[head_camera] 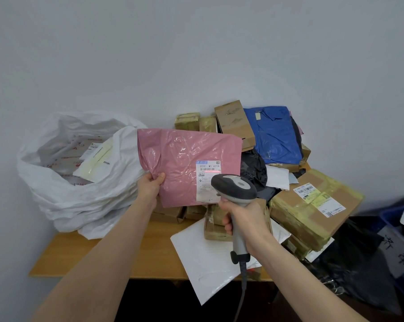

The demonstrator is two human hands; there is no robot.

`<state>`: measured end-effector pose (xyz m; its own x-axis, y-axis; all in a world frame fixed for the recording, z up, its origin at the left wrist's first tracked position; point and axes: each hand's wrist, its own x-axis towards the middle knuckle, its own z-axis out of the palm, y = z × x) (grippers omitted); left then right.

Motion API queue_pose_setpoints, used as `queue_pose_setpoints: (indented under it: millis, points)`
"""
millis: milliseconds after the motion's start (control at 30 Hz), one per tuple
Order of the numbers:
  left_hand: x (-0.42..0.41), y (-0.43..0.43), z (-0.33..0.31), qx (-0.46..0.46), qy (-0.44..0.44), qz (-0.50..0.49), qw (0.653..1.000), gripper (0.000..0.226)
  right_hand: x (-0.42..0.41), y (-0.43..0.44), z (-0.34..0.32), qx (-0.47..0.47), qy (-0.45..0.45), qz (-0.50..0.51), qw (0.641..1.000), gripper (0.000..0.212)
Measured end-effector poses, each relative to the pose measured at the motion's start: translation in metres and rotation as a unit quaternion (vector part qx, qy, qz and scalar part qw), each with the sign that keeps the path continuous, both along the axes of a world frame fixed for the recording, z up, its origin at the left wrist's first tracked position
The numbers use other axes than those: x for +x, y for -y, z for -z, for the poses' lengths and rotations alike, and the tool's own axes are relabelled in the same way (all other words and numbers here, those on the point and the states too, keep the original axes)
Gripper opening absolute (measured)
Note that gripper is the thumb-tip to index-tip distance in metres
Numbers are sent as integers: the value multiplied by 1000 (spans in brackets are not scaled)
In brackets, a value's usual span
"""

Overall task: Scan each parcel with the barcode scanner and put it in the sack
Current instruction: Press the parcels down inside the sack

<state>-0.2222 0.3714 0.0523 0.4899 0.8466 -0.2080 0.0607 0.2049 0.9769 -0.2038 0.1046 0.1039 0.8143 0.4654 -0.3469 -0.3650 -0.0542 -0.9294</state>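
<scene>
My left hand (150, 185) pinches the lower left edge of a pink plastic mailer (184, 156) and holds it up above the table. Its white shipping label (208, 180) faces me, and a red scan line crosses the barcode. My right hand (245, 219) grips the handle of a grey barcode scanner (234, 187), whose head points at that label from just below it. The white sack (80, 182) stands open at the left of the table with a few parcels inside.
A pile of parcels fills the right of the wooden table (136, 247): a blue mailer (275, 135), brown boxes (312, 205), a black bag and a white mailer (205, 259) hanging over the front edge. Black bags and a blue crate lie on the floor at right.
</scene>
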Motion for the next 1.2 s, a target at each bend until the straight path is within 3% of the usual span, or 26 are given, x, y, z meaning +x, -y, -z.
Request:
queue_pose_setpoints:
  millis: [333, 767, 933, 1067, 1200]
  points:
    - [-5, -12, 3, -27, 13, 10, 999, 40, -2, -9, 1, -3, 7, -3, 1000, 19]
    - [-15, -32, 4, -22, 2, 16, 1000, 29, -11, -29, 3, -1, 13, -7, 1000, 11]
    - [-24, -39, -5, -1, -10, 10, 1000, 35, -17, -47, -2, 38, -7, -16, 999, 8]
    - [-40, -44, -17, -26, 7, -10, 1000, 20, -14, -72, -9, 64, -27, -15, 997, 10]
    - [-63, -64, -31, 27, -9, -51, 998, 29, -8, -109, -17, 93, -40, -21, 995, 8]
